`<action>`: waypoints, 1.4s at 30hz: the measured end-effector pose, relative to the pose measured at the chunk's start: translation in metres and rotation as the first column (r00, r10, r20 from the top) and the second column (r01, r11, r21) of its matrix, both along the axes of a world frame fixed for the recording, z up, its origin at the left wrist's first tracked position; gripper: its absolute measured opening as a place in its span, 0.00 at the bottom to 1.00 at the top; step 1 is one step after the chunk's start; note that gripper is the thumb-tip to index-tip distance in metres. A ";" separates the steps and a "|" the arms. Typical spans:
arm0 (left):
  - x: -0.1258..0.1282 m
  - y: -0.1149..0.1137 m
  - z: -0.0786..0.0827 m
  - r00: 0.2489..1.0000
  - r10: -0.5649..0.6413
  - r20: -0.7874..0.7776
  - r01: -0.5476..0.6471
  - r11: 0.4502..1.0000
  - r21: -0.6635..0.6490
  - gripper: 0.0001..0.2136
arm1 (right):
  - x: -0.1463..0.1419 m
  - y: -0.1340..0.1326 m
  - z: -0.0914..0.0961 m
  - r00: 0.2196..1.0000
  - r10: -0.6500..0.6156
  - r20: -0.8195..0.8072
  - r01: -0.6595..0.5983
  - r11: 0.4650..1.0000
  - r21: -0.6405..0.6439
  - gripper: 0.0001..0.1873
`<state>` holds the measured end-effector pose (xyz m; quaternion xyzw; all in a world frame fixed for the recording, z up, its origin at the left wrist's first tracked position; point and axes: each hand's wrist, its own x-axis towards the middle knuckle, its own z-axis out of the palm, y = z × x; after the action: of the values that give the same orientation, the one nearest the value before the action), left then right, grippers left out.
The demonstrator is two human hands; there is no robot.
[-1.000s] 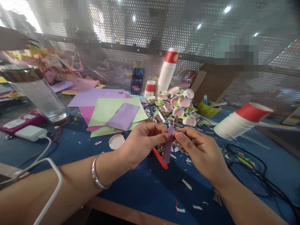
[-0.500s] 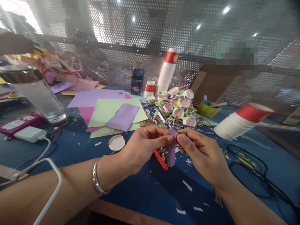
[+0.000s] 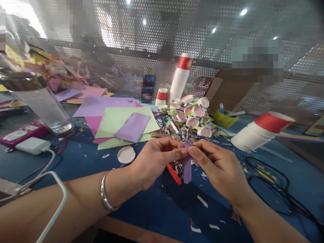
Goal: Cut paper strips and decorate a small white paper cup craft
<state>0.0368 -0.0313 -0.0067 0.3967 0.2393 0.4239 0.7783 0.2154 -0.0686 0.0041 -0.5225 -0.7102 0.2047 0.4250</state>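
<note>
A narrow purple paper strip (image 3: pixel 187 170) hangs down between my two hands above the blue table (image 3: pixel 141 206). My left hand (image 3: pixel 154 162), with a silver bangle (image 3: pixel 105 192) on the wrist, pinches the strip's top end from the left. My right hand (image 3: pixel 219 170) pinches the same end from the right, thumb and fingers pressed together. A red strip (image 3: pixel 174 173) lies on the table just below the hands.
Green, purple and pink paper sheets (image 3: pixel 121 125) lie at centre left beside a white lid (image 3: pixel 126 155). A heap of decorated cup bottoms (image 3: pixel 193 114), stacked paper cups (image 3: pixel 181 79), a lying cup stack (image 3: pixel 260 131), a glass (image 3: pixel 44 106), a charger (image 3: pixel 31 145) and black cables (image 3: pixel 275 189) surround them.
The purple strip has turned from slanting to hanging nearly straight down and sits slightly lower. Both hands stay pinched on its top end, shifted a little right.
</note>
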 end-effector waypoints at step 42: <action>-0.007 0.007 0.005 0.968 0.015 -0.250 0.046 0.971 0.235 0.12 | 0.005 0.006 0.002 0.996 0.076 -0.043 -0.082 0.984 -0.157 0.26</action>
<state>0.0301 -0.0241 -0.0022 0.5396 0.2794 0.3903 0.6917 0.2207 -0.0628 0.0056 -0.5222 -0.7039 0.2868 0.3867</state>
